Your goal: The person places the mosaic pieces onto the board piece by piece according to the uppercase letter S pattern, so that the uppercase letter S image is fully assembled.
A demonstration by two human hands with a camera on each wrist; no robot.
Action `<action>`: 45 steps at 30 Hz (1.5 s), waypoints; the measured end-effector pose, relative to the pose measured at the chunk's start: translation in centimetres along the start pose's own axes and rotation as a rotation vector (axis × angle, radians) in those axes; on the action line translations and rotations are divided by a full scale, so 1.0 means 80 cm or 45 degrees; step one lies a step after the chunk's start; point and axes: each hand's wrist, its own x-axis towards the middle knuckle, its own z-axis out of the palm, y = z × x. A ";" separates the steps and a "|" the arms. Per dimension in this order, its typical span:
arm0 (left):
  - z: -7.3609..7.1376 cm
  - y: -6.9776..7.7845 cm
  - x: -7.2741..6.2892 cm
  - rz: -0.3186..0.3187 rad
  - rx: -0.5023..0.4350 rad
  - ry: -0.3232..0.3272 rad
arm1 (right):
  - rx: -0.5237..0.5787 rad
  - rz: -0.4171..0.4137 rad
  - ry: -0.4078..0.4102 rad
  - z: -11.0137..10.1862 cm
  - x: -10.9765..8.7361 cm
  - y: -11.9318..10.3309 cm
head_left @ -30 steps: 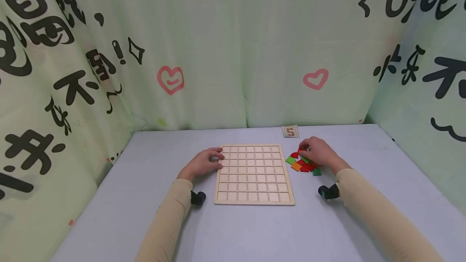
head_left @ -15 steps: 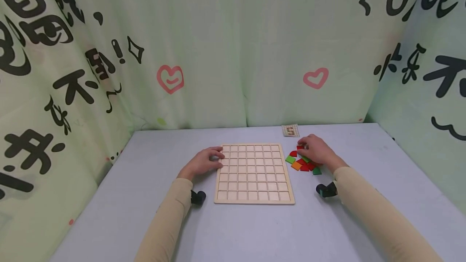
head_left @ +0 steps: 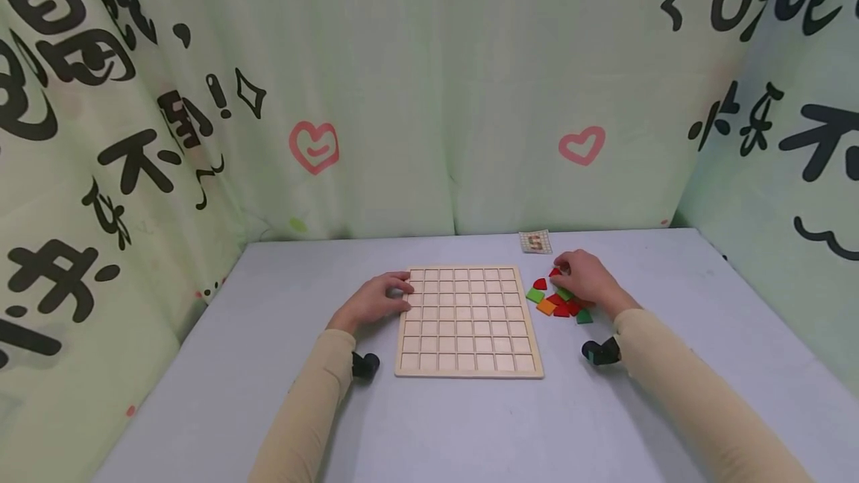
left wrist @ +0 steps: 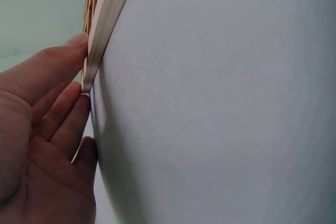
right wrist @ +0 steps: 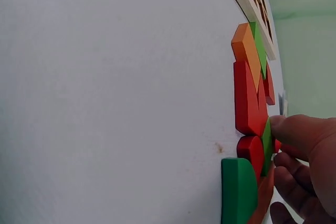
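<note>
A wooden grid board [head_left: 470, 375] lies on the table between the hands. My left hand [head_left: 377, 300] rests at its left edge. In the left wrist view, the thumb touches the board's rim [left wrist: 107, 22] and the other fingers extend along its side. My right hand [head_left: 593, 279] is over the far side of a cluster of coloured blocks, pinching a small red block [head_left: 555, 272] between thumb and finger. In the right wrist view the thumb and fingers hide most of that block. An orange block [head_left: 546, 307], a light green block [head_left: 535, 295] and a dark green block [head_left: 584, 317] lie nearby.
Several more red blocks [head_left: 561, 311] lie close together right of the board. A small patterned card [head_left: 535, 242] sits near the table's back edge. A pale green curtain [head_left: 403, 95] surrounds the back and sides of the white table [head_left: 436, 431].
The red block at my right fingertips has shifted and turned slightly, with small finger movements. My left hand and the board have stayed in place.
</note>
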 end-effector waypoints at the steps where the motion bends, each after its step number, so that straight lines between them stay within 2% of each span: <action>1: 0.000 0.000 0.000 0.001 -0.001 0.000 | -0.015 -0.003 0.013 0.000 0.000 0.000; 6: -0.001 0.002 0.000 -0.010 0.003 0.002 | -0.023 -0.012 0.042 0.003 0.001 0.002; 17: -0.002 0.002 0.002 -0.035 0.005 0.002 | 0.022 -0.023 0.033 0.002 0.003 -0.003; 26: 0.000 0.001 0.001 -0.031 0.007 0.003 | 0.095 -0.086 0.081 0.008 0.000 -0.023; 36: -0.001 0.000 0.002 -0.033 0.008 0.001 | 0.099 -0.232 0.046 0.020 0.008 -0.064; 42: 0.000 0.000 0.001 -0.023 0.014 -0.004 | 0.109 -0.363 0.017 0.032 0.010 -0.084; 45: 0.000 -0.001 0.001 -0.011 0.013 -0.005 | 0.138 -0.381 -0.002 0.036 0.011 -0.092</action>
